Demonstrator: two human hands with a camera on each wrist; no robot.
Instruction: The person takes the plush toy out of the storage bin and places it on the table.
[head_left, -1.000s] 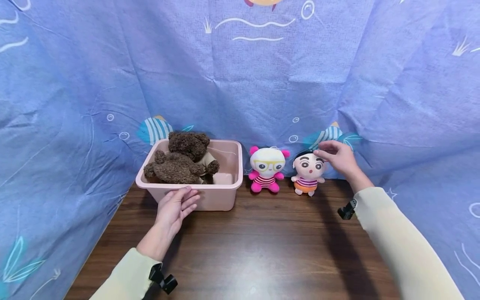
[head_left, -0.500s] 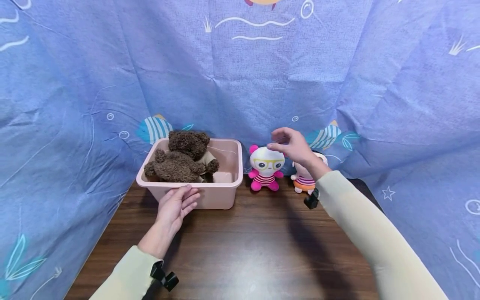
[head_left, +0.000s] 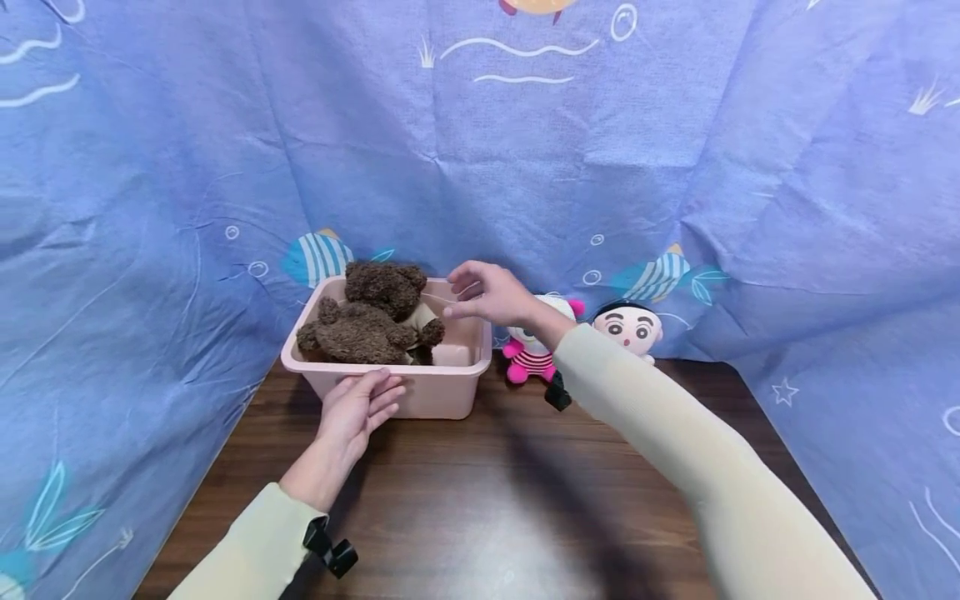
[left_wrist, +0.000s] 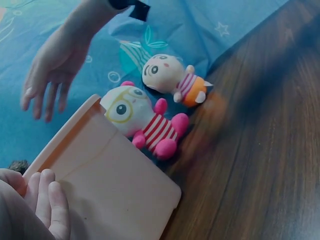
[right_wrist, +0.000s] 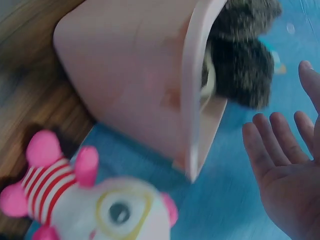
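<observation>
A pink plastic bin [head_left: 442, 392] stands on the table, holding a dark brown teddy bear [head_left: 384, 287] slumped over a second brown furry shape [head_left: 356, 333]. Its near rim is held by my left hand [head_left: 352, 412], thumb at the lip and fingers against the outer wall. My right hand [head_left: 491, 293] hovers over the bin's right back part with bent, spread fingers, gripping nothing. Beyond the bin's right side sits a pink and white panda plush [left_wrist: 150, 120], partly covered by my right forearm in the head view. A boy doll with black hair [head_left: 628, 325] sits right of it.
The dark wooden table [head_left: 427, 500] reaches toward me. A blue printed cloth [head_left: 525, 200] hangs close behind the bin and plush toys and along both sides. My right sleeve [head_left: 652, 417] crosses in front of the boy doll.
My right hand has moved left, from beside the boy doll's head, past the panda plush, to above the bin. My left hand stays at the rim.
</observation>
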